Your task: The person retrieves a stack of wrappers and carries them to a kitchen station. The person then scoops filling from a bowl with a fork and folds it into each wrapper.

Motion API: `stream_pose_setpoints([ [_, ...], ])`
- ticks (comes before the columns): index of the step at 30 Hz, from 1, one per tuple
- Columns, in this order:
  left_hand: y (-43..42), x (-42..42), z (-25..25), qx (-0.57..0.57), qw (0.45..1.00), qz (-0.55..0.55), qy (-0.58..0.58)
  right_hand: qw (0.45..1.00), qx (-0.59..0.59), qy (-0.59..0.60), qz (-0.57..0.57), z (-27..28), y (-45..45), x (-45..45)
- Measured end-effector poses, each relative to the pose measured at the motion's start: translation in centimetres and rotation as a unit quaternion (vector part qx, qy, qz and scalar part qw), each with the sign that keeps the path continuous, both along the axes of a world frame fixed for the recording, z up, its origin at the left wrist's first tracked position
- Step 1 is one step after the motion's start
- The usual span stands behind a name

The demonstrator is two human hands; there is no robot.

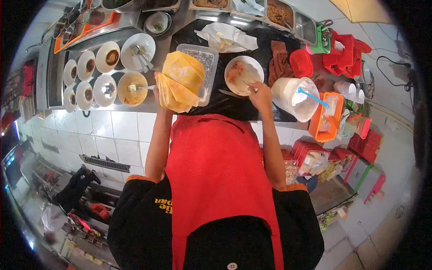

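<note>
My left hand [157, 92] holds up a stack of thin yellow dough wrappers [182, 81]. The stack hides most of its fingers. Behind and partly under the wrappers lies a clear plastic tray [209, 74] dusted with white. My right hand [260, 95] is over the near right rim of a white bowl [256, 67], its fingers pinched together. What they pinch is too small to make out, perhaps a thin stick. Reddish-orange filling [237, 72] is smeared on the bowl's left side. A knife blade [231, 93] shows on the black surface in front of the bowl.
Several sauce bowls [107, 90] and a bowl with a fork [132, 95] line the left counter. On the right stand a white tub [288, 92], an orange basket [318, 130] and a brown cloth [279, 56]. Crumpled white paper [243, 42] and metal food pans [306, 29] are at the back.
</note>
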State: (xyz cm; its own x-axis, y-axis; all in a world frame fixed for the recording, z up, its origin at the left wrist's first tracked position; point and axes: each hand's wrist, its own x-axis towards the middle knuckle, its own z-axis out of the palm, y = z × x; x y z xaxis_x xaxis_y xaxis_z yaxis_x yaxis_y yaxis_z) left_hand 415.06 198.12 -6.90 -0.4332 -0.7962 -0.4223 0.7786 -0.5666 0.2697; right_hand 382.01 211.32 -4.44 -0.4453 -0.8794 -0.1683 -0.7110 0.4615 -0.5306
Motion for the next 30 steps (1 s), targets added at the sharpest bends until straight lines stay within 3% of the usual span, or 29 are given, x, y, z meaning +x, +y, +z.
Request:
stream_pose_setpoints([
  [5,0.5,-0.2,0.0,-0.013,0.998,-0.005,-0.067,0.996,0.016,-0.055,0.063,0.4,0.3,-0.2],
  [8,0.7,-0.5,0.2,-0.011,1.0,-0.006,-0.016,0.997,-0.006,-0.081,-0.003,-0.8,-0.2,-0.1],
  [12,0.6,0.4,-2.0,-0.035,0.999,-0.014,0.012,0.996,0.008,-0.074,0.055,0.0,0.4,-0.5],
  [15,0.5,0.0,0.0,-0.029,0.998,-0.036,0.05,0.986,0.016,-0.154,0.068,2.0,0.5,-1.3],
  [17,0.4,-0.9,1.0,-0.013,0.998,-0.045,0.051,0.952,-0.067,-0.293,0.062,4.3,-0.2,-1.0],
  [20,0.3,-1.7,1.1,-0.01,0.997,-0.045,0.068,0.934,-0.09,-0.339,0.075,9.8,-1.8,1.3],
  [25,0.1,-5.4,5.5,-0.015,0.98,-0.133,0.148,0.932,-0.232,-0.262,0.097,12.1,-4.4,4.7],
  [28,-0.1,-5.7,4.6,-0.055,0.987,-0.122,0.093,0.94,-0.266,-0.185,0.11,11.3,-5.0,5.0],
  [30,-0.3,-6.1,7.2,-0.031,0.985,-0.114,0.123,0.939,-0.265,-0.191,0.104,10.9,-4.6,4.4],
])
